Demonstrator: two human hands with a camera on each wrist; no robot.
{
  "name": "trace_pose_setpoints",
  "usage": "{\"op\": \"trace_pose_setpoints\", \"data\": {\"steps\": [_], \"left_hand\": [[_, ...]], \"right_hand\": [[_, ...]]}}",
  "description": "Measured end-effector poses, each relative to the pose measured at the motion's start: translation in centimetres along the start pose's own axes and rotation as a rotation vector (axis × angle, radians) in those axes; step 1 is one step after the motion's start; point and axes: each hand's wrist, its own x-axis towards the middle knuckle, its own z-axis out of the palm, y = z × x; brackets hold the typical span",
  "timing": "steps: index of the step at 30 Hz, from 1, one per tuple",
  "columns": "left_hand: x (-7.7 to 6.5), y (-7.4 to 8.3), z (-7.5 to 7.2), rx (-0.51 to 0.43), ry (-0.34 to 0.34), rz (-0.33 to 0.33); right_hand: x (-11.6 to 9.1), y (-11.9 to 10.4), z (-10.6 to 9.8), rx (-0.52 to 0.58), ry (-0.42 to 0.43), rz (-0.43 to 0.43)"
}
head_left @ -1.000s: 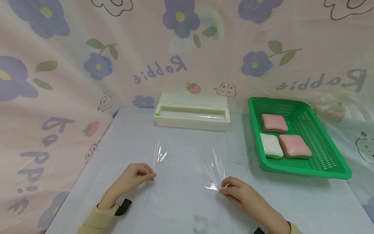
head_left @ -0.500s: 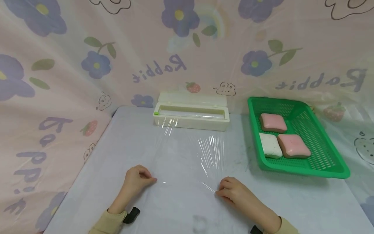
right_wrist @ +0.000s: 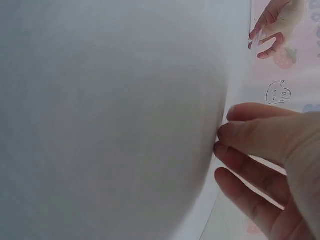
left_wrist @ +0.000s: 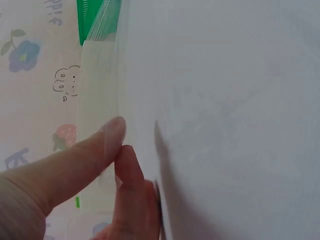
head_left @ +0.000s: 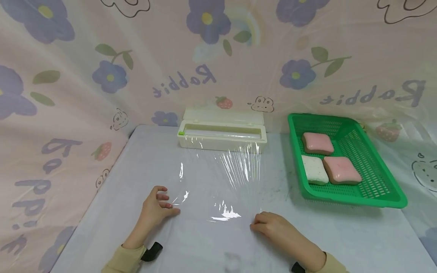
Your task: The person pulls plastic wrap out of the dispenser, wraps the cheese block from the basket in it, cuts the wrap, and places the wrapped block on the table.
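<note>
A clear sheet of plastic wrap (head_left: pixel 243 167) shows by its glints between both hands and toward the cream dispenser box (head_left: pixel 222 145). At its near left, my left hand (head_left: pixel 153 210) pinches the wrap between thumb and a finger, the other fingers spread apart. My right hand (head_left: pixel 273 227) pinches the near right part with thumb and fingertips. In the left wrist view, the thumb (left_wrist: pixel 85 160) meets a bent finger, and film folds (left_wrist: pixel 104 22) show above. The box's lid (head_left: pixel 223 115) stands raised, with a wrap roll (head_left: pixel 222 133) inside.
To the right stands a green basket (head_left: pixel 379 201) holding two pink soap bars (head_left: pixel 342 170) and a white one (head_left: pixel 315 170). A printed curtain (head_left: pixel 143 45) hangs behind and left of the white table (head_left: pixel 146 151).
Both hands have come nearer the body, the left also slightly leftward. Glints of the wrap now reach the dispenser's front. The left hand's fingers have spread more.
</note>
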Motion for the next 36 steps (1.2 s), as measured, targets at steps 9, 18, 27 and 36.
{"op": "trace_pose_setpoints", "data": {"steps": [9,18,27,36], "left_hand": [[0.0,-0.4,-0.3,-0.190,-0.126,-0.090],[0.4,-1.3,-0.6,-0.532,-0.304,-0.161],[0.3,-1.3,-1.3,-0.599,-0.369,-0.192],[0.0,-1.7,-1.1,-0.533,-0.359,-0.153]], "right_hand": [[-0.5,-1.0,-1.3,-0.066,-0.104,0.009],[-2.1,-1.8,-2.8,-0.016,-0.208,0.094],[-3.4,-2.4,-3.6,0.116,-0.324,0.285],[-4.8,-2.4,-3.8,0.336,-0.255,0.417]]}}
